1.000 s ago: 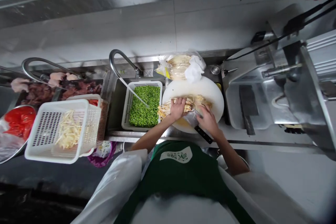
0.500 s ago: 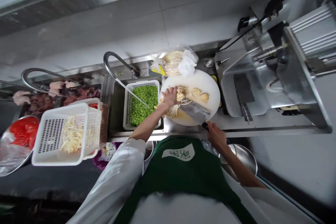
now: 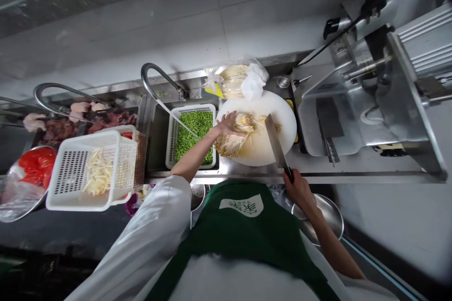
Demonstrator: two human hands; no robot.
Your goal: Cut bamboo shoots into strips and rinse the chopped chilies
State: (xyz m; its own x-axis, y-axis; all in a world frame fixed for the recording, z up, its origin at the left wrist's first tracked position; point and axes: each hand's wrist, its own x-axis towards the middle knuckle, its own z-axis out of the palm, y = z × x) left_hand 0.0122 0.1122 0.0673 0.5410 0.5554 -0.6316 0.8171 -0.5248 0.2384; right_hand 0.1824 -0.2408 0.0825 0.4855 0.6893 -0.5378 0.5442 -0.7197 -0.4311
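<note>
Head view: cleaver (image 3: pixel 276 144) turned from flat to edge-on, apart from the mushroom bundle (image 3: pixel 230 144).
I see the left hand (image 3: pixel 225 125), fingers spread, touching the bundle on the white board (image 3: pixel 279 104) at frame centre; the right hand's (image 3: pixel 298 189) fingers wrap the handle (image 3: pixel 290 175); cutting seems paused.

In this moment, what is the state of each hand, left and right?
Left hand: open, fingers spread beside the pale mushrooms; grip cannot be told.
Right hand: closed, holding the cleaver.
</note>
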